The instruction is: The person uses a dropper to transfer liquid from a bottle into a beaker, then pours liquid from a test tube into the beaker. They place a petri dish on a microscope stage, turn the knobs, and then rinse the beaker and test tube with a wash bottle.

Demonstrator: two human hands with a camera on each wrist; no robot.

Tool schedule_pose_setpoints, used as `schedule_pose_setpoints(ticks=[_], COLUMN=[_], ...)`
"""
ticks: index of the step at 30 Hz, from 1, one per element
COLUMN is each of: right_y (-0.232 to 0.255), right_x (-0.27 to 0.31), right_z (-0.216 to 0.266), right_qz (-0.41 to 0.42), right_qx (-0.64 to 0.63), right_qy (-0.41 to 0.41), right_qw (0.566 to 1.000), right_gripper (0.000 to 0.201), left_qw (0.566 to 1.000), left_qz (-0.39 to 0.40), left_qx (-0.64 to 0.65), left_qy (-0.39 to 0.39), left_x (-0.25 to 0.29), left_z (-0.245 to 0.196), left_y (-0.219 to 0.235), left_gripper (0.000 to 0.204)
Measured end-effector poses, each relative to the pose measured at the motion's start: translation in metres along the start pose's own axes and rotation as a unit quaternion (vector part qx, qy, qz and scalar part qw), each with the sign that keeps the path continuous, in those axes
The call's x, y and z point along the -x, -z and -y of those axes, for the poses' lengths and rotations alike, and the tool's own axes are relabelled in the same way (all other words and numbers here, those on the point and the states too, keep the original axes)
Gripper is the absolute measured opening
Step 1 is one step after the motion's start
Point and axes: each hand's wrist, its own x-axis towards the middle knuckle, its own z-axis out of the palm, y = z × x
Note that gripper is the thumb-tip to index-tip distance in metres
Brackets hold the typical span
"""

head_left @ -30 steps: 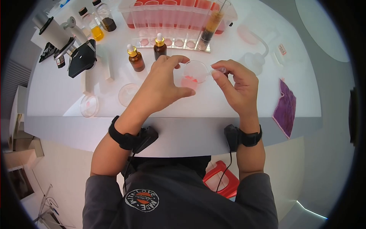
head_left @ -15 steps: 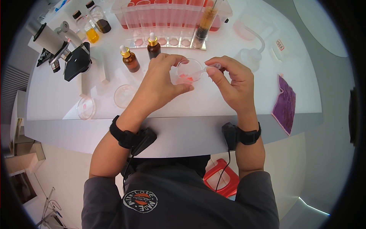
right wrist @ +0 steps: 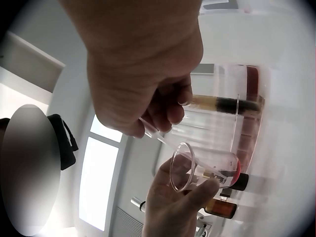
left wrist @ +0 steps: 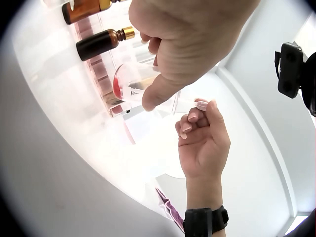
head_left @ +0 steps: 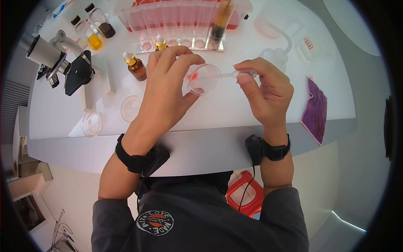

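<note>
My left hand (head_left: 166, 86) holds a clear beaker (head_left: 211, 82) between thumb and fingers, its mouth tilted towards the right hand. A little red liquid (right wrist: 239, 172) lies at the beaker's bottom in the right wrist view. With thumb and forefinger, my right hand (head_left: 270, 96) pinches the bulb end of a clear plastic dropper (head_left: 222, 76). The dropper's stem passes through the beaker's mouth and points down towards the red liquid. Just beyond the left hand stand two brown dropper bottles, one (head_left: 135, 68) in plain sight and the other (head_left: 160, 43) partly hidden by the fingers.
A rack of large clear tubes (head_left: 176, 25) stands at the back, one tube (head_left: 220, 25) filled with layered material. To the left are a microscope (head_left: 63, 63), two petri dishes (head_left: 91, 124) and capped bottles (head_left: 94, 41). On the right lie a purple cloth (head_left: 315, 109) and a wash bottle (head_left: 273, 56).
The left hand has tilted the beaker towards the right hand and moved slightly left. The right hand has shifted a little right, and the dropper now reaches deeper across the beaker.
</note>
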Motion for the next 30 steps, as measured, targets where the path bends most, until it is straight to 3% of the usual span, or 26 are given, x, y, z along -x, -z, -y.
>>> schedule_pose_setpoints(ticks=[9,30], right_y=[0.0,-0.006], right_x=[0.001,0.005], right_z=[0.001,-0.006], right_qz=[-0.022,-0.033], right_qx=[0.013,0.02], right_qy=[0.034,0.029], right_qw=[0.999,0.999], right_gripper=[0.01,0.013], left_qw=[0.999,0.992], left_qz=[-0.043,-0.085], left_qx=[-0.018,-0.091], left_qy=[-0.002,-0.033], left_x=[0.0,-0.002], left_z=[-0.001,-0.007], left_y=[0.001,0.006], left_gripper=[0.061,0.061])
